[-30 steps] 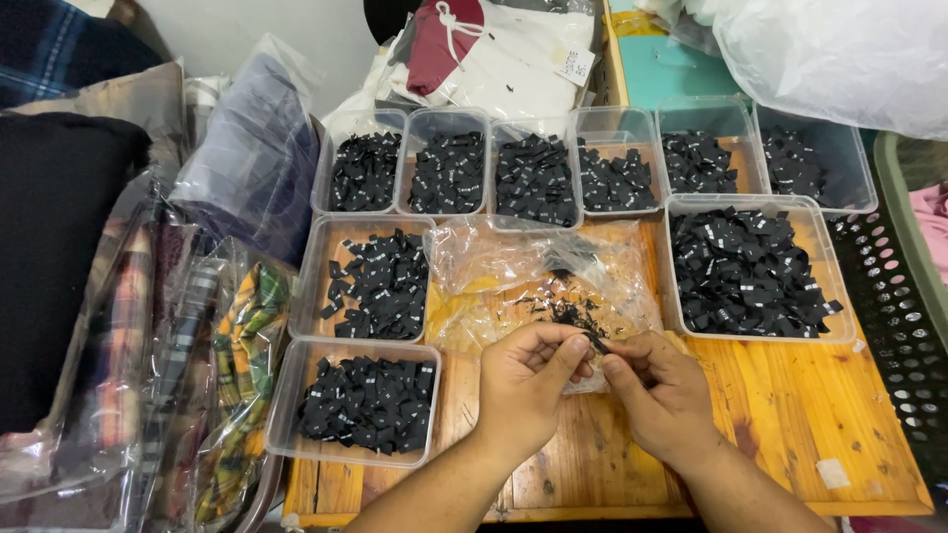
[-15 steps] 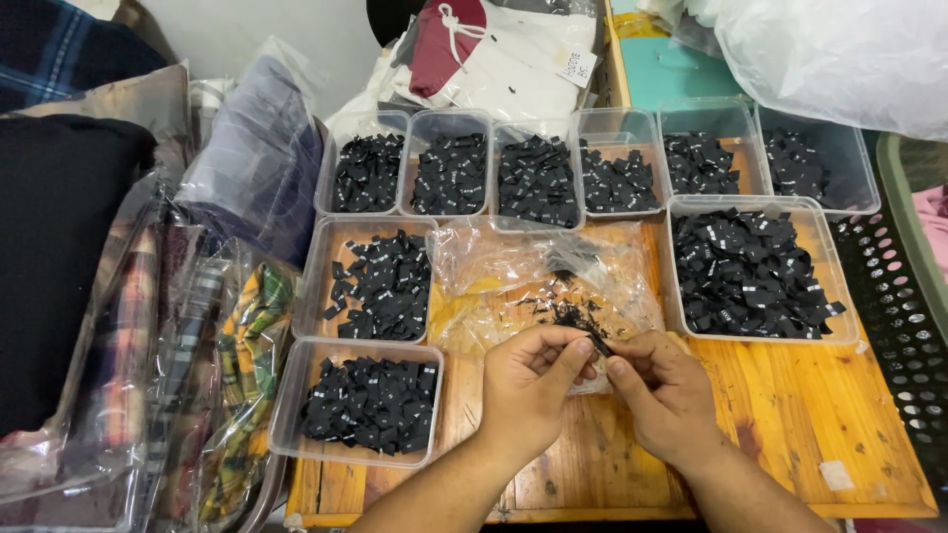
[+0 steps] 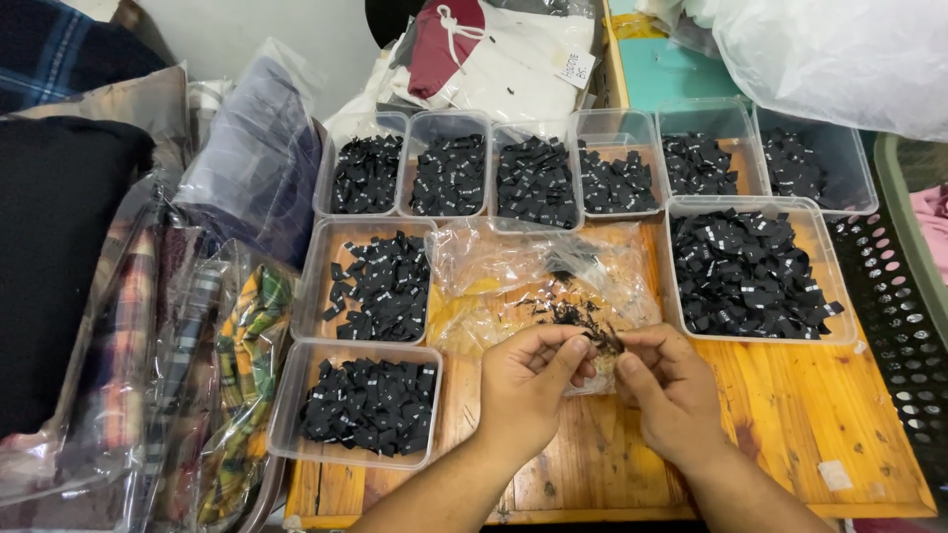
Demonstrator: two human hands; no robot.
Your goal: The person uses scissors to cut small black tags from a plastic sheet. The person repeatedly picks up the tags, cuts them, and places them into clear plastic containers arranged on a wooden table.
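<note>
Pinching black labels (image 3: pixel 592 331), left hand (image 3: pixel 528 380) and right hand (image 3: pixel 670 387) between 2 trays

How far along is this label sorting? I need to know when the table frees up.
Done: nine clear tubs already hold black labels. In hand: the left hand and right hand pinch a small clump of labels over the plastic bag. Left: loose bits on that bag.

Clear plastic tubs (image 3: pixel 449 163) of small black fabric labels (image 3: pixel 750 271) stand in rows on the wooden bench (image 3: pixel 790 434). Bagged plaid garments (image 3: pixel 188 365) lie stacked at left, a black perforated basket (image 3: pixel 899 316) at right, and white folded clothing (image 3: pixel 513 69) behind.
</note>
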